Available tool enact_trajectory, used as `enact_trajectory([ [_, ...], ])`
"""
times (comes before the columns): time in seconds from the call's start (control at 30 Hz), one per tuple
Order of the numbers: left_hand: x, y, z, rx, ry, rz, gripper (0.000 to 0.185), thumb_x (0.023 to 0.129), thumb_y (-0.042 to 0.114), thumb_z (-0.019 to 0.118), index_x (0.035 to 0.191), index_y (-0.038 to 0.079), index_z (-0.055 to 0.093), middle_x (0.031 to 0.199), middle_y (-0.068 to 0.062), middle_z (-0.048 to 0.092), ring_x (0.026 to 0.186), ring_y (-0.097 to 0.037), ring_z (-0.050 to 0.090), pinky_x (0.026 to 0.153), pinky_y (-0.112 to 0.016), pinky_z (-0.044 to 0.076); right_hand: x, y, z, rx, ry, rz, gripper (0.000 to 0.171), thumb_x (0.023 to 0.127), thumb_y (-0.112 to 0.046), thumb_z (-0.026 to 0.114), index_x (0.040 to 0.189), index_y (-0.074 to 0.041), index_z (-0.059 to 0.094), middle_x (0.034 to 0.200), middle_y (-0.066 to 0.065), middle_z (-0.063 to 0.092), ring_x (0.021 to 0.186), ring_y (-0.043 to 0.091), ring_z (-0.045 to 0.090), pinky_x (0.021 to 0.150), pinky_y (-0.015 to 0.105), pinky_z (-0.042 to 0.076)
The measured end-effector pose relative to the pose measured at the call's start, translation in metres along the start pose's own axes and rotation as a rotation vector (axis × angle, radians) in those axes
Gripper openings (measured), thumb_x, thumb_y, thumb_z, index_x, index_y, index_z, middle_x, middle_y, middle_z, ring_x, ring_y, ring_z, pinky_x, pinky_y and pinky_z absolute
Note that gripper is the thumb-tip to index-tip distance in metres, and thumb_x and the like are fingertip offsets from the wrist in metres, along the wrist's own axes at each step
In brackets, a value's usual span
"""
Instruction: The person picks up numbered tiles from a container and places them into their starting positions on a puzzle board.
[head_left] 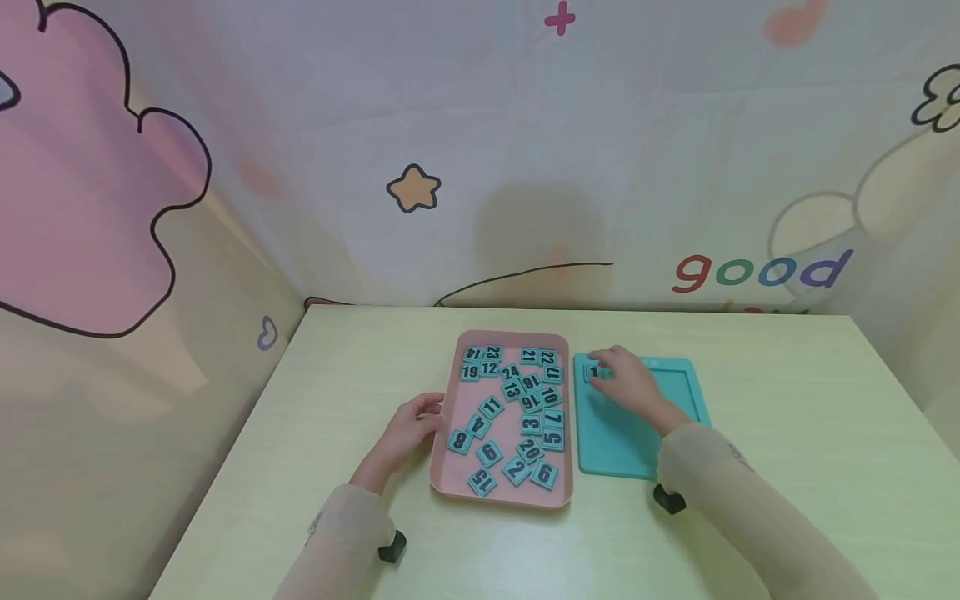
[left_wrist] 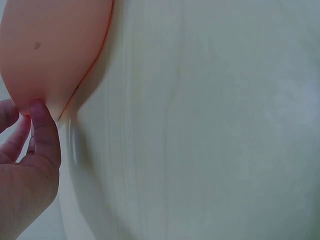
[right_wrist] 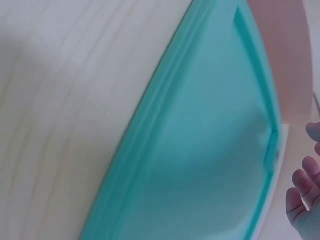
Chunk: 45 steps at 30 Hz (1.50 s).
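Note:
My left hand (head_left: 408, 429) holds the left side of a pink tray (head_left: 501, 492). In the left wrist view its fingers (left_wrist: 46, 132) are at the tray's wall. Teal number tiles lie scattered in the tray, among them an 8 tile (head_left: 460, 442), an 11 tile (head_left: 491, 407) and a 15 tile (head_left: 482, 481). To the right lies a flat teal board (head_left: 615, 433) with a raised rim. A tile marked 1 (head_left: 593, 372) is in its upper left corner. My right hand (head_left: 628, 382) is over that corner, thumb and fingertips apart on either side of the tile.
Tray and board stand side by side on a pale wooden table (head_left: 795, 417). Behind the table hangs a printed cloth (head_left: 360, 108) with a star and the word "good". Dark wrist devices show below both sleeves (head_left: 750, 500).

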<state>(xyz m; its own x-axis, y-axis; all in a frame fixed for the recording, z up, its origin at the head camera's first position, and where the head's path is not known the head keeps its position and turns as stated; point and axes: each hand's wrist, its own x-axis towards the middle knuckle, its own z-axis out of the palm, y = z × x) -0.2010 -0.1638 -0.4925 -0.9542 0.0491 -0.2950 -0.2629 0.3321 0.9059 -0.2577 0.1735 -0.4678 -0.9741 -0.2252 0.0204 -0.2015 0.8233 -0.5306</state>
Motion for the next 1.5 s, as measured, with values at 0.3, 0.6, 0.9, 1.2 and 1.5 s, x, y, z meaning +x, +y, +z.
enact_trajectory([
  [0.3, -0.001, 0.000, 0.000, -0.001, 0.004, 0.004, 0.036, 0.086, 0.010, 0.051, 0.122, 0.009, 0.048, 0.109, -0.010, 0.053, 0.096, -0.020, 0.050, 0.087, -0.032, 0.045, -0.016, -0.038, 0.000, 0.045, -0.006, -0.162, 0.040, 0.080, -0.020, 0.061, 0.117, -0.007, 0.055, 0.101, 0.013, 0.056, 0.089, 0.027, 0.052, 0.070, 0.036, 0.046],
  [0.6, 0.002, -0.003, 0.000, 0.001, -0.006, -0.008, 0.036, 0.087, 0.011, 0.051, 0.123, 0.009, 0.048, 0.110, -0.010, 0.052, 0.098, -0.020, 0.049, 0.089, -0.032, 0.044, -0.037, -0.068, 0.011, 0.047, -0.093, -0.293, 0.038, 0.076, -0.019, 0.066, 0.110, -0.006, 0.058, 0.100, 0.009, 0.059, 0.089, 0.024, 0.053, 0.069, 0.031, 0.044],
  [0.9, 0.001, -0.001, 0.000, -0.007, 0.001, -0.007, 0.036, 0.086, 0.010, 0.051, 0.122, 0.009, 0.048, 0.108, -0.009, 0.052, 0.096, -0.020, 0.049, 0.086, -0.031, 0.044, -0.050, -0.077, 0.028, 0.015, -0.166, -0.347, 0.036, 0.074, -0.023, 0.068, 0.106, -0.009, 0.059, 0.086, 0.000, 0.059, 0.083, 0.017, 0.049, 0.069, 0.027, 0.040],
  [1.2, 0.000, -0.001, 0.001, -0.006, 0.004, -0.009, 0.036, 0.086, 0.010, 0.051, 0.122, 0.009, 0.049, 0.109, -0.009, 0.053, 0.096, -0.020, 0.049, 0.087, -0.032, 0.044, -0.064, -0.084, 0.042, -0.069, -0.206, -0.376, 0.032, 0.070, -0.031, 0.071, 0.095, -0.015, 0.060, 0.075, -0.007, 0.057, 0.074, 0.009, 0.042, 0.068, 0.025, 0.035],
  [1.5, 0.000, 0.001, 0.000, -0.002, 0.002, -0.015, 0.036, 0.087, 0.011, 0.051, 0.123, 0.009, 0.048, 0.110, -0.010, 0.052, 0.097, -0.020, 0.049, 0.088, -0.032, 0.044, -0.071, -0.087, 0.053, -0.111, -0.244, -0.333, 0.032, 0.070, -0.035, 0.070, 0.095, -0.018, 0.060, 0.073, -0.009, 0.052, 0.073, 0.009, 0.041, 0.067, 0.025, 0.033],
])
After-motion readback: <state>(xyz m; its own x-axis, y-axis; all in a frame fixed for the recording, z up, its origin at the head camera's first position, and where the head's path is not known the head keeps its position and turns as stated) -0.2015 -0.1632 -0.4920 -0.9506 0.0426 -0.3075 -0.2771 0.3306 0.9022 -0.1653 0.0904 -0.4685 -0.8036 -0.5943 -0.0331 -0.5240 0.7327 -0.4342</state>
